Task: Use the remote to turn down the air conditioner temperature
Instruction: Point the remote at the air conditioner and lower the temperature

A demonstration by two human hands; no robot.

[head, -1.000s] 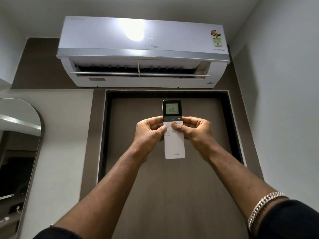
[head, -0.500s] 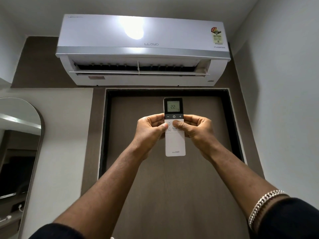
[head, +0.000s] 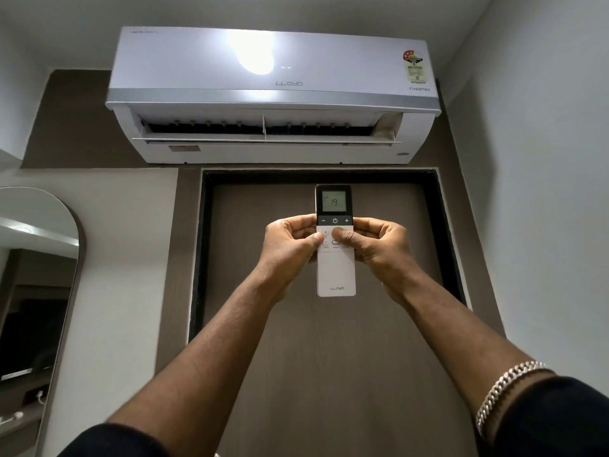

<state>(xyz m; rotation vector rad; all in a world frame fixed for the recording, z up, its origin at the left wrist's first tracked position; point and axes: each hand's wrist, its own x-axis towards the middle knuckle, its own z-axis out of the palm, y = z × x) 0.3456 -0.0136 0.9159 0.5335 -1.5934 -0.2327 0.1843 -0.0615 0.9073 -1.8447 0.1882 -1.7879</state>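
A white remote (head: 336, 275) with a black top is held upright in front of me, its small screen reading 19. My left hand (head: 290, 249) grips its left edge, thumb resting on the white button area. My right hand (head: 379, 249) grips the right edge, thumb on the buttons just under the black strip with the minus, power and plus keys. Above hangs the white wall air conditioner (head: 273, 94), its front flap open and two small marks lit on its face.
A brown door (head: 329, 357) in a dark frame stands behind the remote, under the air conditioner. An arched mirror (head: 36, 291) hangs on the left wall. A plain grey wall (head: 543, 192) closes in on the right. A metal chain bracelet sits on my right wrist.
The remote's screen has gone from 22 to 19. Both hands keep their grip on it, and the thumbs have barely shifted. Two small marks show on the air conditioner's face again.
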